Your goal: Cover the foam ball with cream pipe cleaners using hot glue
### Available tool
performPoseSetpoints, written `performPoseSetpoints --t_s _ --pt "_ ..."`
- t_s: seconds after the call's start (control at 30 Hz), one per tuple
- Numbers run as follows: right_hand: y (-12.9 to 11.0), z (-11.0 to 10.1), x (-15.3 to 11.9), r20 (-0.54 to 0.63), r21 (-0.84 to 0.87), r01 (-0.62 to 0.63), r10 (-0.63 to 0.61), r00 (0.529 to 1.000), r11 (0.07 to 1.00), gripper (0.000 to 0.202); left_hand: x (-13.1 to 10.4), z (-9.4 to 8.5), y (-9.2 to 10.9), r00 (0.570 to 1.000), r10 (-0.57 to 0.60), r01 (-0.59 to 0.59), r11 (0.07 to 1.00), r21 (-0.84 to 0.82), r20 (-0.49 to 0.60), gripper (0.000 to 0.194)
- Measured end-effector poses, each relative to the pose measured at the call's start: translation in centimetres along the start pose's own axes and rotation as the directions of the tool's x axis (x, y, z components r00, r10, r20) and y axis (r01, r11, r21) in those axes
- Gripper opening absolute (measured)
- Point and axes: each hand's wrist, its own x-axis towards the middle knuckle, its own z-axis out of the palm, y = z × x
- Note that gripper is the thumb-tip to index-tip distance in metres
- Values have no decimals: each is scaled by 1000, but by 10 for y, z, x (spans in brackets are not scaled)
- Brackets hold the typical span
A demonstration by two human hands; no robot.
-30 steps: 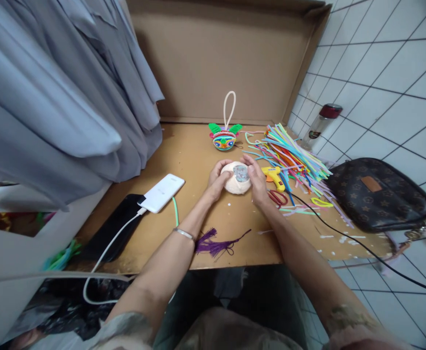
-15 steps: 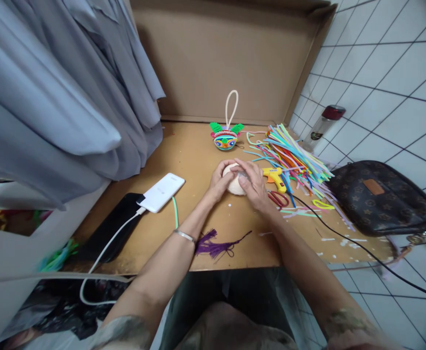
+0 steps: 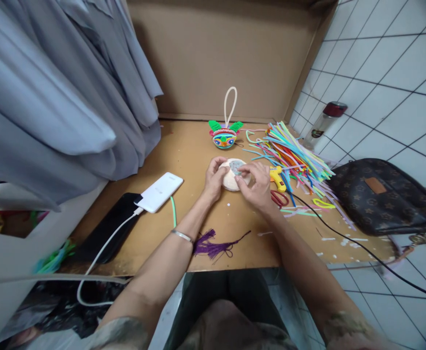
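"What's the biggest thing there?"

"The brown desk (image 3: 189, 155), with a dark patterned bag (image 3: 388, 194) at its right edge."

"And on it?"

"A bundle of coloured stems (image 3: 296, 150) on the far right, then a white device (image 3: 162, 192) on the left, plugged into a cable. A green-eared figure (image 3: 224, 138) with a white loop sits at the far middle."

"The hands?"

"The left hand (image 3: 214, 181) is half closed round the left side of a cream ball (image 3: 231, 182), mid-desk. The right hand (image 3: 257, 185) has bent fingers touching its right side and grey patch; how firmly, I can't tell."

"Anything smaller?"

"A yellow glue gun (image 3: 278, 179), just beside the right hand."
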Motion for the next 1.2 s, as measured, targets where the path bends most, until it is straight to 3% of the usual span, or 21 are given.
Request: performPoseSetpoints --t_s 0.2,0.43,0.8,1.03,1.2 --pt "-3 3 -2 64 -40 21 -19 998 999 8 -2 1 4 1000 -22 22 999 -44 -8 30" --pt "-1 5 -3 46 -22 41 -40 998 999 9 -3 1 5 999 -35 35 998 -47 -8 22" --pt "6 8 -3 19 61 -5 4 1000 998 11 -2 -4 -1 999 30 -32 998 56 22 31" --pt "8 5 -2 27 80 -71 69 997 994 9 -2 -11 3 988 82 -109 971 214 130 34" --pt "11 5 -1 25 81 -79 77 997 994 6 -6 -11 6 965 117 -193 922 334 235 52"
